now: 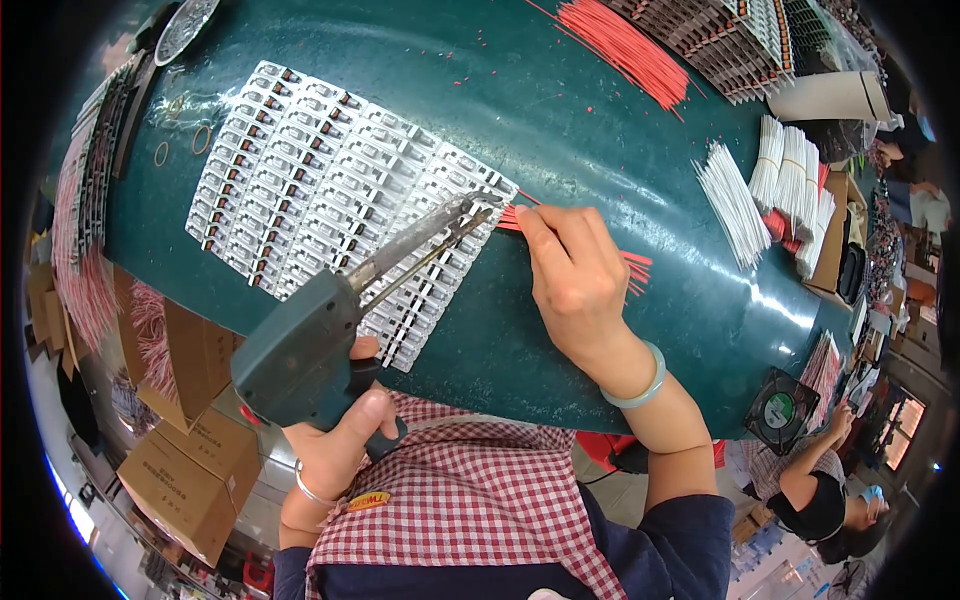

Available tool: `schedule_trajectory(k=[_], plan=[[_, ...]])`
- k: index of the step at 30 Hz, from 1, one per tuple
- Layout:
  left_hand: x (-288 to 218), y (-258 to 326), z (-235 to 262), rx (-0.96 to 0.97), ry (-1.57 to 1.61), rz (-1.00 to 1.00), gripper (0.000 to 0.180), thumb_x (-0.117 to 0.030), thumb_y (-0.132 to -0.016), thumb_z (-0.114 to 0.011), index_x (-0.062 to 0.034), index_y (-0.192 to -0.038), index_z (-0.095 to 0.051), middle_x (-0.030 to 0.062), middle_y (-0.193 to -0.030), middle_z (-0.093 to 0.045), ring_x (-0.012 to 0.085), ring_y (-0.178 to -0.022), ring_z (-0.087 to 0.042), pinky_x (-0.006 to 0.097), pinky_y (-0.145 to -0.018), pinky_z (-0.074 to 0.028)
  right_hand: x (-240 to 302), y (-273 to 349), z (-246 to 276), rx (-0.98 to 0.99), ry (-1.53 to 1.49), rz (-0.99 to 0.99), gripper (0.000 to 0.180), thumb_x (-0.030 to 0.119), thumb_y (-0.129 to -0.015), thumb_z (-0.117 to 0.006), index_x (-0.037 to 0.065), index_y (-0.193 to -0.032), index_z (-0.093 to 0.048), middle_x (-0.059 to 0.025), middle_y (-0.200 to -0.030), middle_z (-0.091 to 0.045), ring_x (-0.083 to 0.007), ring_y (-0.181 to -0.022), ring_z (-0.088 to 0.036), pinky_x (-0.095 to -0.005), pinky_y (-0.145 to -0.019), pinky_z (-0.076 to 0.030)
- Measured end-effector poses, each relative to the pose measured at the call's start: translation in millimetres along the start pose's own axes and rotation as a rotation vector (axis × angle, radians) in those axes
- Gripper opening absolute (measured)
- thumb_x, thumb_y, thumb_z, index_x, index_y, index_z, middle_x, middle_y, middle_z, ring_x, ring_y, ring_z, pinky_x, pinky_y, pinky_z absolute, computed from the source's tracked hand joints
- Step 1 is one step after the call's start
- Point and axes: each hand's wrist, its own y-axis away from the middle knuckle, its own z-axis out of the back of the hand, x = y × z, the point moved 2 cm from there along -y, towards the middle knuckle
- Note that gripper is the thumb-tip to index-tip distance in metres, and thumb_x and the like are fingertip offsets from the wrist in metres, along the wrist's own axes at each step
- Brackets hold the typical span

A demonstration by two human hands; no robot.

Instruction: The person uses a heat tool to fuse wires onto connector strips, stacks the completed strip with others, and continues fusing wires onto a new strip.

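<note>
Shallow pale round dish (186,30), top L, at edge of dk green glossy tabletop (450,60). Thin white wire bundles (735,205), R side, nr brown cardboard box (829,240). Blk sq-framed fan (780,410), lower R. Closed brown carton (190,495), lower L. Co-worker (815,500), blk top, far R.

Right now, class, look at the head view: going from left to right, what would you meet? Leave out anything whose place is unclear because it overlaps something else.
Pinkish wires → green soldering gun in the left hand → right hand → white wires.
</note>
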Motion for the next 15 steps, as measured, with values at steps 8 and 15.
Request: schedule_trajectory(k=[8,15], plan=[[15.1,7.0,14.7,0.15,-0.613,-0.205,0.039,0.0,-0.084,-0.072,0.0016,-0.121,-0.059,0.0103,-0.111,-0.063,0.018,-0.082,-0.063,0.031,-0.069,-0.052,10.1,4.0,5.2,-0.032,-0.076,-0.016,0.03,-0.01,-0.069,-0.072,-0.003,-0.098,-0.068,-0.0105,-0.086,-0.064,-0.024,-0.073,-0.061,-0.0325,-0.06,-0.051],[19.3,-2.6,7.3,0.139,-0.793,-0.389,0.022,-0.007,-0.078,-0.076,-0.0001,-0.097,-0.07,0.0134,-0.087,-0.069,0.0254,-0.071,-0.067,0.032,-0.065,-0.053,11.1,5.2,2.9,0.002,-0.054,-0.017,0.029,-0.008,-0.069,-0.072,-0.002,-0.097,-0.069,-0.0103,-0.085,-0.064,-0.023,-0.073,-0.061,-0.0322,-0.059,-0.051]])
